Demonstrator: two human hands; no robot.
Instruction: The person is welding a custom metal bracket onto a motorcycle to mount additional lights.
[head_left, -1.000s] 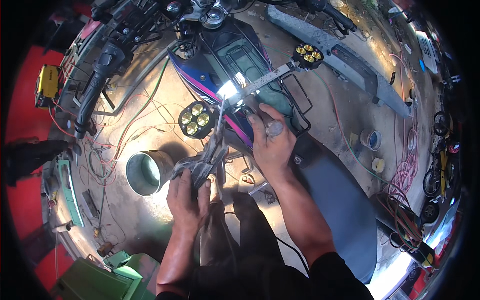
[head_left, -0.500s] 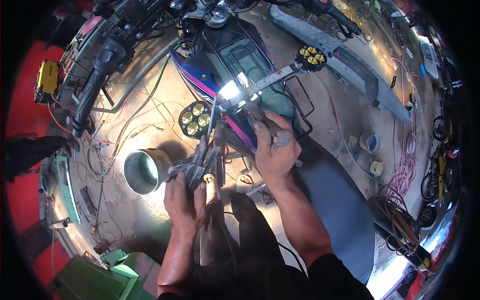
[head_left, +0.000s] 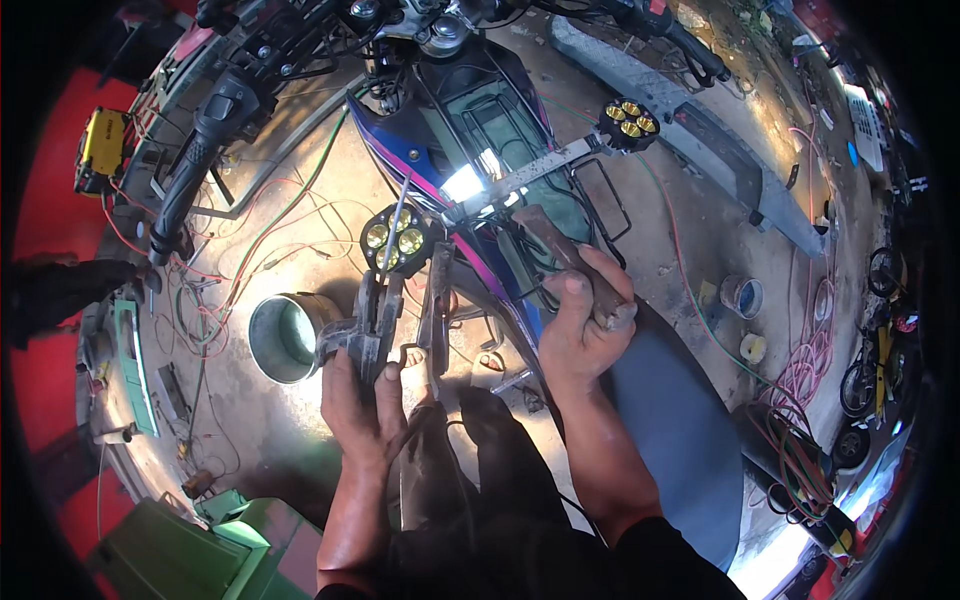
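My left hand (head_left: 362, 405) is closed around a dark welding electrode holder (head_left: 368, 325), from which a thin rod (head_left: 397, 225) sticks up past a round lamp. In my right hand (head_left: 585, 335), the fingers wrap a short brown flat bar (head_left: 560, 240), its far end near the crossbar. That metal crossbar (head_left: 545, 170) lies over the motorcycle's tank area (head_left: 470, 110) and has a bright glare at its left end. Round lamps with yellow lenses sit at both its ends: the left lamp (head_left: 395, 240) and the right lamp (head_left: 629, 125).
A metal bucket (head_left: 285, 340) stands on the floor at left, with cables around it. The motorcycle's seat (head_left: 670, 430) runs down the right side. A yellow box-shaped machine (head_left: 101, 150) is far left. Pink hose coils (head_left: 808, 365) and a small can (head_left: 741, 296) lie at right.
My right hand and the brown bar have moved right and slightly down, away from the crossbar. The electrode holder has shifted left, and its rod has swung away from the crossbar's left end.
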